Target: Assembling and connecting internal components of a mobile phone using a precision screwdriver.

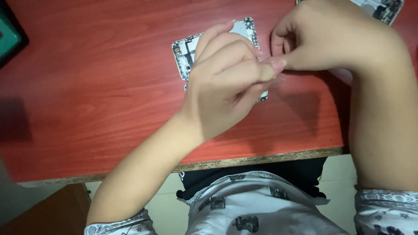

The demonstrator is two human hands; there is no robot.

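Opened phone body (pixel 188 54), a flat rectangular grey shell with rounded corners and exposed circuit parts, is lying on the red wood-grain table (pixel 96 87), mostly hidden under the hands and well back from the near edge. Nearest, the patterned grey-and-white shirt (pixel 244 213) is showing below the table's worn front edge, which is running across the view with a broad bare strip of tabletop behind it. Above the phone, the left hand (pixel 224 82) is curling its fingers together, its fingertips meeting the right hand (pixel 331 37), whose thumb and forefinger are pressing together in a pinch; what they are pinching is too small to tell. To the left, wide open tabletop is stretching toward a dark object with a green face (pixel 8 37) at the far left edge. Farthest, another grey circuit-covered piece (pixel 385 9) is peeking out at the top right corner, behind the right hand.
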